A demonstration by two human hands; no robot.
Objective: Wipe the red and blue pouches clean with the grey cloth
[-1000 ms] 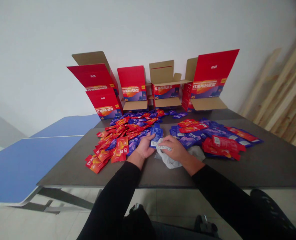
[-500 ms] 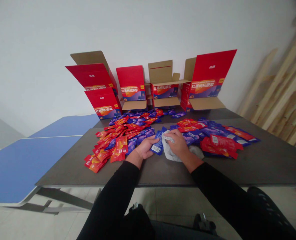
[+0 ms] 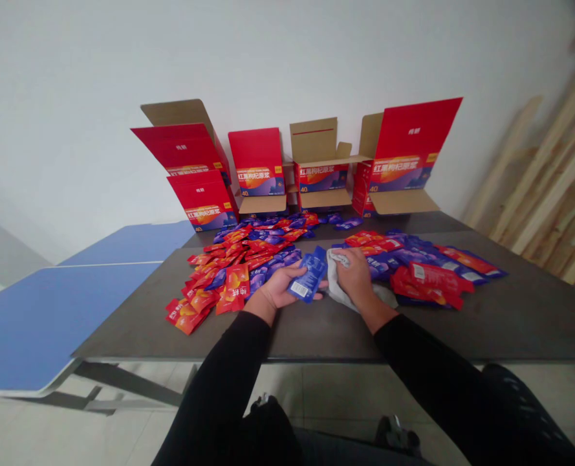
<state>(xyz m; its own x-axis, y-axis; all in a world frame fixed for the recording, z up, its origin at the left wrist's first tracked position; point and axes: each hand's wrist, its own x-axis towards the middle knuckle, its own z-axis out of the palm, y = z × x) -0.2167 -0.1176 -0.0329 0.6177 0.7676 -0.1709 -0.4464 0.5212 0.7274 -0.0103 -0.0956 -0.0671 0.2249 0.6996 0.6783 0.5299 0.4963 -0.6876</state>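
Observation:
A blue sachet [image 3: 309, 277] with a white barcode label lies across the fingers of my left hand [image 3: 280, 288], held by the thumb on its edge. My right hand [image 3: 354, 275] grips a bunched pale grey cloth [image 3: 334, 285] just right of the sachet, and the cloth's lower part trails on the table. Cloth and sachet are slightly apart. Left of my left hand spreads a heap of red and blue sachets [image 3: 233, 285]. To the right of my right hand lies another pile of sachets [image 3: 430, 278], red ones over blue.
Red cartons with raised flaps stand along the back of the dark table [image 3: 136, 323]: a stacked pair at left [image 3: 204, 200], two in the middle [image 3: 257, 168], [image 3: 322, 178] and one at right [image 3: 396, 168]. A blue table [image 3: 30, 310] adjoins at left; wooden slats [image 3: 553, 188] lean at right.
My right hand and the cloth have moved a little right, away from the sachet. The blue sachet now lies more fully exposed on my left fingers.

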